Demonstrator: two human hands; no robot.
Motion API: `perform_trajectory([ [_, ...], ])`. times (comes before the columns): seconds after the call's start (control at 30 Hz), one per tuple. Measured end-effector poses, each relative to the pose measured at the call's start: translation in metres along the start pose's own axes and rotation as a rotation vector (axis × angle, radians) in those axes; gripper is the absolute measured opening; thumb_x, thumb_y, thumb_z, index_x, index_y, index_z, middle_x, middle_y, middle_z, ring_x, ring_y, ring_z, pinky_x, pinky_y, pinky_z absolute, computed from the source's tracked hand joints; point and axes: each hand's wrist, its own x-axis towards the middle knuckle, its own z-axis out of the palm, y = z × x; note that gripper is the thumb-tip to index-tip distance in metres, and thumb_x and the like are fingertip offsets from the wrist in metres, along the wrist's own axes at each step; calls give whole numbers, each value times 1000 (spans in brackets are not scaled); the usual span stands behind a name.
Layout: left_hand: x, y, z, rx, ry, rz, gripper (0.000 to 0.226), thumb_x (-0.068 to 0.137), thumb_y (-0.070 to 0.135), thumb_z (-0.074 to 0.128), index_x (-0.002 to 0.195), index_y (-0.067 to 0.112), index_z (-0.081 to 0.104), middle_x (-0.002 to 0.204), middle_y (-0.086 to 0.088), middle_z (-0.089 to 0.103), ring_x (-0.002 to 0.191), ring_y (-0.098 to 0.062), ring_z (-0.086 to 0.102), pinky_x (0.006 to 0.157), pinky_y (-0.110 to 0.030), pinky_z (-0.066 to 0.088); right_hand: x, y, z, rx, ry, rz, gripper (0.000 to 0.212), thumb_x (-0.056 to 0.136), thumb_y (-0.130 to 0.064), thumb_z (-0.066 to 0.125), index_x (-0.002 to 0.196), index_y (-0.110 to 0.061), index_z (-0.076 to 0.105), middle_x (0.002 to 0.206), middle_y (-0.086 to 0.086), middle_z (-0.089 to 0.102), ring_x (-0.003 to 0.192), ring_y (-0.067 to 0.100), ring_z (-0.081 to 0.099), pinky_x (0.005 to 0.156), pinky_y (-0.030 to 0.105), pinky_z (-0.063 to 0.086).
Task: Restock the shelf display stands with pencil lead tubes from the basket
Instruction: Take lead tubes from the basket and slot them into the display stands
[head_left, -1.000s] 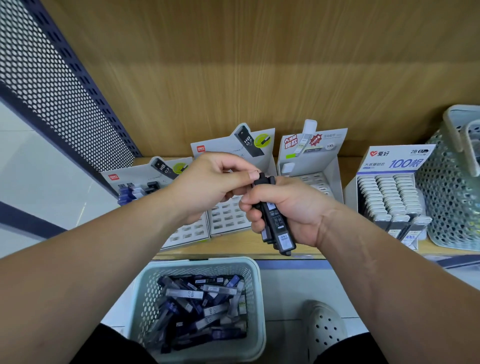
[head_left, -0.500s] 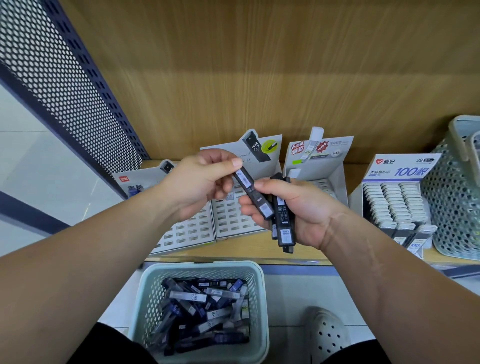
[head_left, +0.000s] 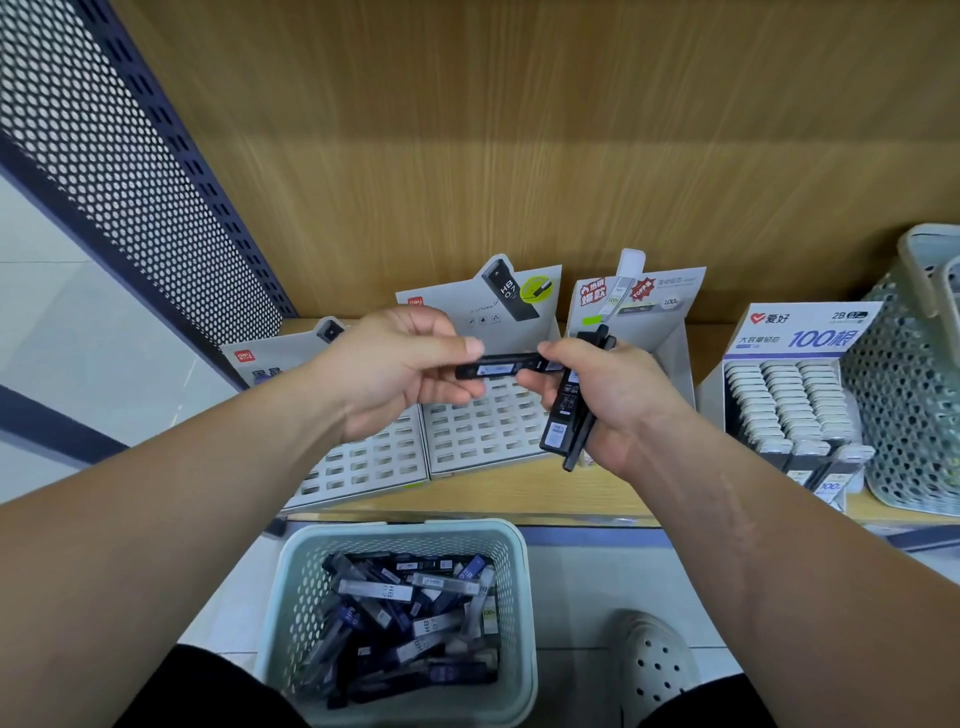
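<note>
The left hand (head_left: 395, 374) has its grip clamped on one black lead tube (head_left: 498, 369), thumb on top and fingers beneath its left end. The tube lies level above the middle display stand (head_left: 483, 431), its right end meeting the right thumb. The right hand (head_left: 608, 395) keeps its grip wrapped round a bundle of lead tubes (head_left: 566, 415), tilted near upright over that stand's right edge. Many more tubes lie heaped in the pale basket (head_left: 405, 531) on the floor below the shelf (head_left: 519, 493). The left display stand (head_left: 363, 462) sits just beside the middle one; a boxed stand of white tubes (head_left: 810, 332) and a second basket (head_left: 914, 405) stand further right
</note>
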Motion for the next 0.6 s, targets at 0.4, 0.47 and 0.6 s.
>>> perform_trajectory([
  [0.4, -21, -3, -16, 378, -242, -50, 85, 76, -19, 71, 144, 27, 46, 107, -21, 72, 70, -25, 67, 58, -29, 54, -5, 12, 17, -271, -123, -108, 17, 91, -1, 66, 104, -11, 65, 92, 8, 79, 75, 22, 76, 54, 26, 48],
  [0.47, -29, -3, -19, 408, -252, -53, 91, 77, -17, 71, 147, 31, 39, 102, -20, 72, 69, -28, 67, 57, -30, 54, -7, 13, 23, -306, -168, -115, 18, 91, 0, 67, 102, -13, 65, 90, 6, 79, 73, 21, 75, 54, 26, 49],
  [0.6, -49, -4, -32, 449, -248, -95, 66, 93, 4, 64, 145, 35, 38, 97, -14, 75, 71, -32, 69, 63, -39, 61, -12, 23, 40, -402, -255, -73, 20, 89, 2, 68, 102, -12, 65, 80, 5, 77, 64, 17, 72, 50, 24, 49],
])
